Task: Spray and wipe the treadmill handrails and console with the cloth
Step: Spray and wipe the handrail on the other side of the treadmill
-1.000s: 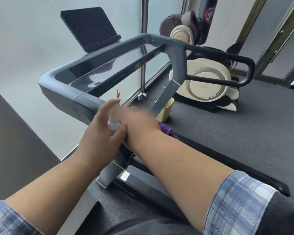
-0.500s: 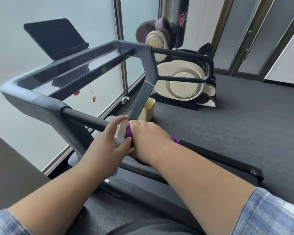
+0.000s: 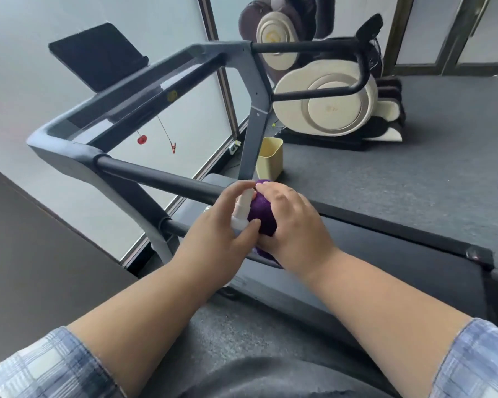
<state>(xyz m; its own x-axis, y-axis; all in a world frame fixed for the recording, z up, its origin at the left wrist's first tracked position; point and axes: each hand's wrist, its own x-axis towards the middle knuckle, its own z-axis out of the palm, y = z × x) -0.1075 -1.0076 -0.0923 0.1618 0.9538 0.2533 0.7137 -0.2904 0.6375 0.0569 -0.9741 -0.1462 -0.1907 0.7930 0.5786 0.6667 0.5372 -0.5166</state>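
Treadmill (image 3: 250,116) fills the shot, grey frame w/ console bar up top and a dark tablet holder (image 3: 97,56) at far left. Behind it, cream massage chair (image 3: 328,107) on the grey carpet (image 3: 414,168), by the frosted window (image 3: 69,18). Near handrail (image 3: 161,180), black tube, runs from the frame's left corner down toward both hands at centre; far handrail (image 3: 351,53) loops round at the right side. Small yellow bin (image 3: 269,158) on the floor next to the upright.

Left hand (image 3: 213,239) wrapped round a white spray bottle (image 3: 243,208), index finger up on the nozzle top, thumb across the neck. Right hand (image 3: 291,222) curled over a bunched purple cloth (image 3: 260,211), pressed right beside the bottle; cloth sits at the handrail's near end, bit of it poking out below the palm. Red safety clip (image 3: 173,146) dangles under the console. Plaid sleeves at btm corners.
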